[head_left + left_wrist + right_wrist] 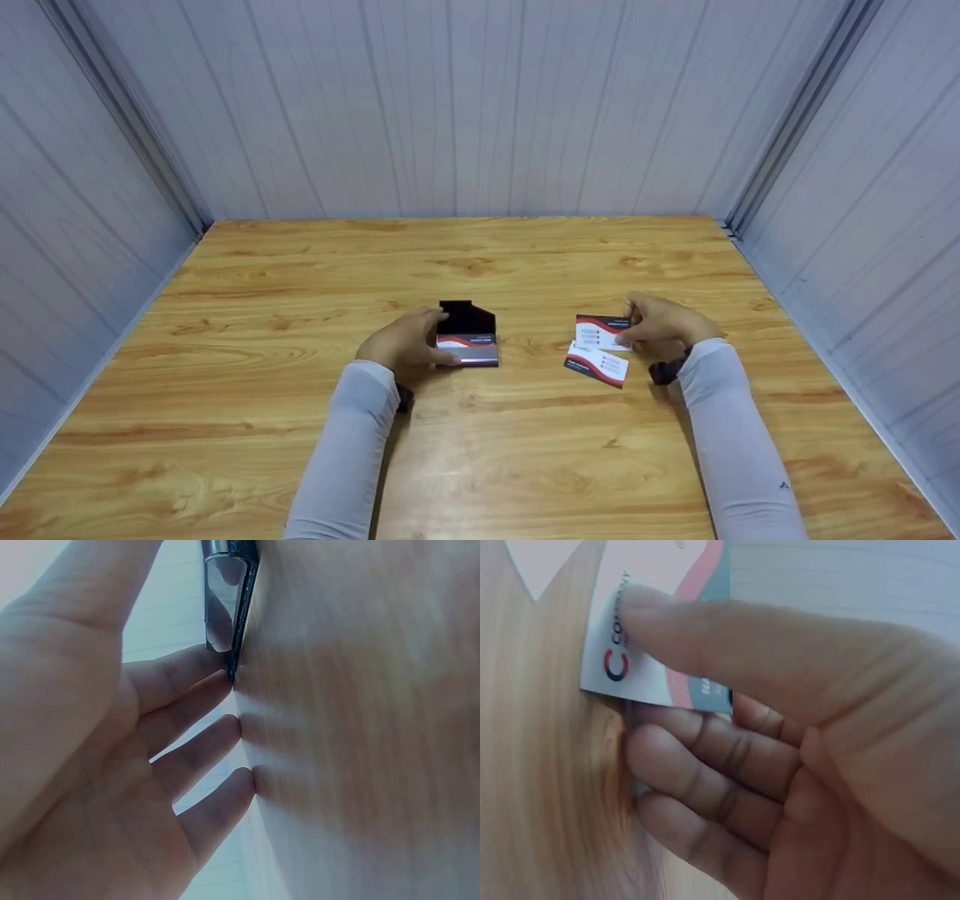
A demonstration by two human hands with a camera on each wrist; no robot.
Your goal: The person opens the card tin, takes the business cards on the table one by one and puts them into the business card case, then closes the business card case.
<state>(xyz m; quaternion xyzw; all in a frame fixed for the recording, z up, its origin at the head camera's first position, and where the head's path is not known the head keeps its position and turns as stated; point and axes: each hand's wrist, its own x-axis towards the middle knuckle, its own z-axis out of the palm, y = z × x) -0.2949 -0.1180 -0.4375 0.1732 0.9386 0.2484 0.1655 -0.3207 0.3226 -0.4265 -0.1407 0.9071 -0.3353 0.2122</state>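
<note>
A business card case lies on the table with its black lid raised. Inside it shows a red, white and black card. My left hand holds the case at its left side, thumb along the near edge, index finger by the lid. In the left wrist view its other fingertips rest on the wood. To the right, my right hand pinches a business card, thumb on the printed face, fingers curled beneath. A second business card lies just in front, partly overlapping the pinched one in the head view.
A wood-grain table spreads under both hands. Pale panelled walls enclose it at the back, left and right. Black wrist straps sit below the grey sleeves.
</note>
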